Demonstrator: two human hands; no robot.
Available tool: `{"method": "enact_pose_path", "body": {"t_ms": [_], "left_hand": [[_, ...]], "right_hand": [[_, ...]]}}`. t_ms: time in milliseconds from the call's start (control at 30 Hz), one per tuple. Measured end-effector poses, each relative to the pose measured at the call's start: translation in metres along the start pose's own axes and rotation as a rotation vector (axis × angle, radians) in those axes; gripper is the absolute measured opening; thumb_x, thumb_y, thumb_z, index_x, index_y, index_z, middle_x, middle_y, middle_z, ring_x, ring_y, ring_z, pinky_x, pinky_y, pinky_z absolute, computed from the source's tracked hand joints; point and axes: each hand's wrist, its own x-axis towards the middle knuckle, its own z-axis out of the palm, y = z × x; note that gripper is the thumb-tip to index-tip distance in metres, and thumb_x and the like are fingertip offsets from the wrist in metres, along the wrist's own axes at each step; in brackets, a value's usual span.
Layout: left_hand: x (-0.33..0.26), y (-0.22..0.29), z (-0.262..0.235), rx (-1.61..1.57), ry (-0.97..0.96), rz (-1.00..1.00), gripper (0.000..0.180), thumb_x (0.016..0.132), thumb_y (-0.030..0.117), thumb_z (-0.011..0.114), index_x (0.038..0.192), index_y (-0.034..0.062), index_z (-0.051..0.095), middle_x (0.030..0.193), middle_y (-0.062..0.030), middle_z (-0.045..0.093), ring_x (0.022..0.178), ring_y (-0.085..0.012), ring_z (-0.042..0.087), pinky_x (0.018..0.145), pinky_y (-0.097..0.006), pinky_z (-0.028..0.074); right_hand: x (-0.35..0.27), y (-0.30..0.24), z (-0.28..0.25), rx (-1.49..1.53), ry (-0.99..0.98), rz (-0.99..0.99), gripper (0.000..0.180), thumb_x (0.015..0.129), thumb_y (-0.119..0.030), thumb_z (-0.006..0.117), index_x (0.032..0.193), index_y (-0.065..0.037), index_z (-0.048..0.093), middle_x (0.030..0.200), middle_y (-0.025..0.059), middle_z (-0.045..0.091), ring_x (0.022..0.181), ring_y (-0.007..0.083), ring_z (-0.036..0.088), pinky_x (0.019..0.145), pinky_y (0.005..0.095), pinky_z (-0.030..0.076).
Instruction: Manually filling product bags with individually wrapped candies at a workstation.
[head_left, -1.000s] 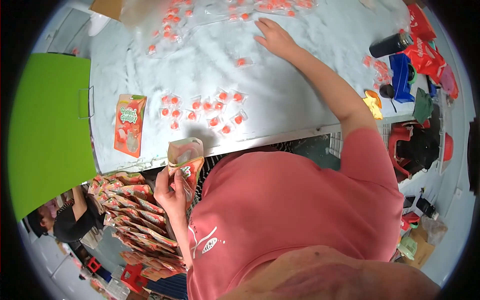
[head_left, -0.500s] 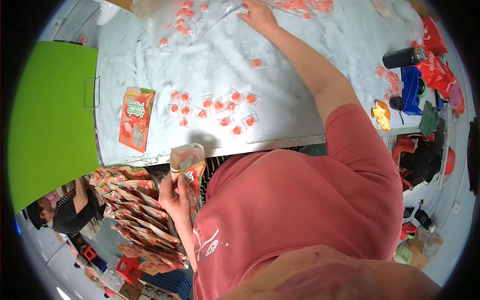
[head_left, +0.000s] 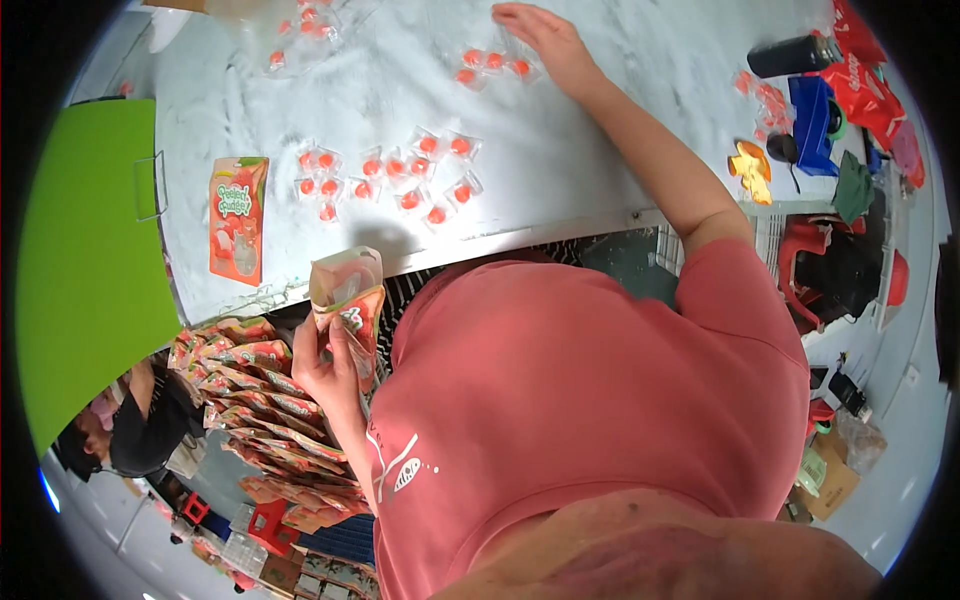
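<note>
My left hand (head_left: pixel 328 368) is closed on a red printed pouch (head_left: pixel 362 310) below the table's near edge. The pouch's clear top gapes upward; its inside cannot be made out. My right hand (head_left: pixel 548 42) is over the far part of the table, fingers stretched out, palm lowered. Beside its fingers lie several orange-red candies (head_left: pixel 495 61) in clear wrappers. Nearer the edge, a loose group of wrapped candies (head_left: pixel 396 168) is spread out. A flat red pouch (head_left: pixel 238 220) lies to their left.
Stacked pouches (head_left: pixel 270 400) stand left of my left arm. More candies (head_left: pixel 305 25) lie far left. A green panel (head_left: pixel 95 270) borders the table (head_left: pixel 560 160). At right are a black bottle (head_left: pixel 795 56), a blue bin (head_left: pixel 815 125) and yellow wrapper (head_left: pixel 750 172). Another person (head_left: pixel 140 420) is beyond the stack.
My right hand has come back from the far candies, and a few more candies now lie by the single one there. My left hand still holds the pouch. The whole view has shifted.
</note>
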Motion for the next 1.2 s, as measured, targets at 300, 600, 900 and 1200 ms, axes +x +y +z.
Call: {"method": "enact_pose_path", "body": {"t_ms": [300,600,900,1200], "left_hand": [[-0.01,0.0,-0.001,0.033,0.003,0.014,0.018,0.091,0.008,0.068,0.108,0.0002,0.067,0.08,-0.0062,0.063,0.065,-0.0135,0.055,0.059,-0.026,0.045],[-0.017,-0.012,0.0,-0.014,0.009,-0.042,0.022,0.091,0.008,0.069,0.11,-0.0032,0.066,0.088,-0.0106,0.068,0.074,-0.0165,0.065,0.066,-0.027,0.052],[-0.016,-0.019,-0.005,-0.027,-0.003,-0.071,0.022,0.091,0.009,0.069,0.11,-0.0026,0.066,0.088,-0.0102,0.067,0.077,-0.0174,0.066,0.068,-0.029,0.054],[-0.017,-0.025,-0.005,-0.07,0.015,-0.029,0.023,0.091,0.009,0.069,0.111,-0.0014,0.066,0.088,-0.0095,0.066,0.076,-0.016,0.065,0.066,-0.027,0.053]], "right_hand": [[-0.016,0.02,0.038,-0.967,-0.321,-0.459,0.05,0.091,-0.032,0.066,0.132,-0.004,0.058,0.135,0.016,0.055,0.129,0.0319,0.047,0.112,0.0455,0.03],[-0.045,0.057,0.023,0.297,-0.155,-0.17,0.043,0.103,-0.02,0.042,0.136,0.009,0.046,0.136,0.0173,0.054,0.124,0.0275,0.055,0.108,0.0363,0.042],[-0.055,0.04,0.031,0.156,-0.113,-0.054,0.041,0.102,-0.014,0.043,0.137,0.008,0.046,0.138,0.0184,0.052,0.128,0.0286,0.052,0.11,0.0371,0.039],[-0.107,-0.017,0.126,-1.099,-0.477,-0.4,0.1,0.063,-0.058,0.083,0.148,-0.025,0.042,0.159,0.0148,0.024,0.148,0.0392,0.016,0.113,0.0672,0.015]]}}
